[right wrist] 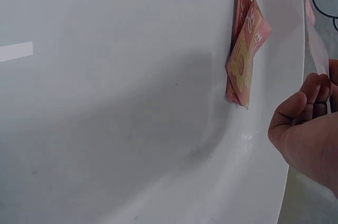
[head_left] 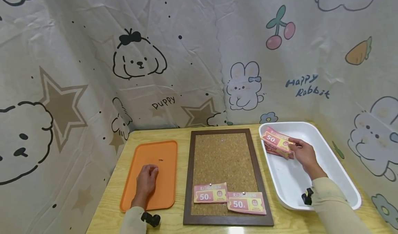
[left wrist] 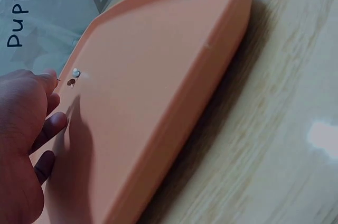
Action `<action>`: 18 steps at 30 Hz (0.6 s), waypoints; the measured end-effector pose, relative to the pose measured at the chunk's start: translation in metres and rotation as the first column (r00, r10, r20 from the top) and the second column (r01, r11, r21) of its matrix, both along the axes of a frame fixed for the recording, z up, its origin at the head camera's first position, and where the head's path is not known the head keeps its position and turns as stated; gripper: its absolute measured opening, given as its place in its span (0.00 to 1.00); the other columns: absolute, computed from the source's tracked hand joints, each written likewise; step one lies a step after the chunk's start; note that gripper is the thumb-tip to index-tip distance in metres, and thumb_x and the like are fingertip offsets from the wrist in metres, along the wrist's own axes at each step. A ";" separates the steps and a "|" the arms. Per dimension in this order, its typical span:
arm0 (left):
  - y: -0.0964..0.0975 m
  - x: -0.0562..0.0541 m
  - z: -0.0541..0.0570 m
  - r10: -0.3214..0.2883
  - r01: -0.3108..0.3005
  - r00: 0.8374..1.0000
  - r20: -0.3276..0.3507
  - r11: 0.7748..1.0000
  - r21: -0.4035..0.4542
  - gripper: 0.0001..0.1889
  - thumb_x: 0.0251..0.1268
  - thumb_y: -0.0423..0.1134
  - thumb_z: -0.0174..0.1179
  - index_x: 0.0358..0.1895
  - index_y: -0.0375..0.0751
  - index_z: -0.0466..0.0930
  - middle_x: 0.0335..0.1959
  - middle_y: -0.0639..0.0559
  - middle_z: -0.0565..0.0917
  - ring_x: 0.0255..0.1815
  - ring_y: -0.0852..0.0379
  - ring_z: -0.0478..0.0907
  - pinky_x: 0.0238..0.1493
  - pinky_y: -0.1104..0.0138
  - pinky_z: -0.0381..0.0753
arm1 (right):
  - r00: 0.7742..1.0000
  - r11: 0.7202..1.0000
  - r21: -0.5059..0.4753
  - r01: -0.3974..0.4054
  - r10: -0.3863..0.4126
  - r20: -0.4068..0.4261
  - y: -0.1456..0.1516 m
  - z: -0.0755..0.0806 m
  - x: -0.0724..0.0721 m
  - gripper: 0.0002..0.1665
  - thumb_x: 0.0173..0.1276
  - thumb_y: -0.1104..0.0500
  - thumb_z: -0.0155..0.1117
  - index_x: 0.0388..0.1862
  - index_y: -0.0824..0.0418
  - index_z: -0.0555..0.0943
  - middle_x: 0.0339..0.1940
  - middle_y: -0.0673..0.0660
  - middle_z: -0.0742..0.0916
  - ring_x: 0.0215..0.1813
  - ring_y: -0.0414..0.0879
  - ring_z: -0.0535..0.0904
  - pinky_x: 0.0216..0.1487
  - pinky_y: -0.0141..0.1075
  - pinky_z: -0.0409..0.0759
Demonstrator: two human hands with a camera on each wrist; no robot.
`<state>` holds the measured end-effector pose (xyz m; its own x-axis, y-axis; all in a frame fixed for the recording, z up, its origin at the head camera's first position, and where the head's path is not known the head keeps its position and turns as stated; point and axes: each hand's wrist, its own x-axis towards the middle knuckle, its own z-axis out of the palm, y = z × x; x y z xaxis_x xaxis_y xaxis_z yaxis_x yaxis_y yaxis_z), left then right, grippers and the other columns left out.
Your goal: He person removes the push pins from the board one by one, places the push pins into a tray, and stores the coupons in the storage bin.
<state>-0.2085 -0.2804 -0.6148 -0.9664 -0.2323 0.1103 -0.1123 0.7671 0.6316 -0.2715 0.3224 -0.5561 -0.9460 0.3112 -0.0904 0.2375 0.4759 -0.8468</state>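
Note:
My right hand (head_left: pixel 306 156) pinches a pink-and-yellow coupon (head_left: pixel 274 139) by its right end, over the far left of the white tub (head_left: pixel 337 171). Below it, more coupons (right wrist: pixel 245 49) lie against the tub wall. My left hand (left wrist: pixel 24 134) is above the orange tray (head_left: pixel 168 192), thumb and forefinger together, with a thin pin point (left wrist: pixel 58 80) showing at the tips; most of that pin is hidden. Beside these fingertips, small push pins (left wrist: pixel 76 73) lie on the tray. Two coupons, a left one (head_left: pixel 209 193) and a right one (head_left: pixel 246 203), are pinned low on the corkboard (head_left: pixel 222 158).
The brown-framed corkboard lies between tray and tub on a wooden table (head_left: pixel 181 137). A printed cloth (head_left: pixel 199 54) hangs behind and along both sides. Each wrist wears a small black camera mount, as on the left wrist (head_left: pixel 151 219).

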 end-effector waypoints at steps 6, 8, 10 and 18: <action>0.000 0.001 0.001 0.001 -0.001 1.000 0.025 1.000 0.007 0.12 0.74 0.43 0.51 0.50 0.42 0.79 0.51 0.43 0.78 0.48 0.45 0.77 0.58 0.46 0.65 | 1.000 1.000 0.023 0.012 -0.013 0.022 0.003 -0.010 0.000 0.25 0.71 0.54 0.56 0.62 0.65 0.76 0.39 0.50 0.77 0.37 0.35 0.68 0.30 0.27 0.69; 0.000 0.001 0.001 0.004 -0.004 1.000 0.030 1.000 0.007 0.12 0.74 0.43 0.51 0.50 0.42 0.79 0.51 0.43 0.77 0.48 0.45 0.77 0.58 0.46 0.65 | 1.000 1.000 0.027 0.016 -0.016 0.026 0.004 -0.012 -0.001 0.24 0.71 0.54 0.56 0.62 0.65 0.76 0.38 0.50 0.77 0.36 0.34 0.68 0.30 0.27 0.69; 0.000 0.001 0.001 0.007 -0.007 1.000 0.029 1.000 0.004 0.12 0.74 0.43 0.51 0.50 0.42 0.79 0.51 0.42 0.78 0.48 0.45 0.77 0.57 0.47 0.66 | 0.999 1.000 0.029 0.012 -0.013 0.031 0.005 -0.014 0.000 0.24 0.71 0.54 0.57 0.62 0.65 0.76 0.38 0.50 0.77 0.35 0.34 0.68 0.29 0.27 0.70; -0.001 0.002 0.002 0.020 -0.021 0.999 0.027 1.000 0.007 0.12 0.74 0.43 0.52 0.49 0.41 0.79 0.51 0.42 0.78 0.51 0.44 0.76 0.56 0.48 0.70 | 0.999 0.996 0.087 -0.007 0.003 0.048 0.006 -0.017 0.003 0.24 0.70 0.54 0.57 0.60 0.65 0.77 0.37 0.52 0.79 0.33 0.35 0.69 0.29 0.28 0.68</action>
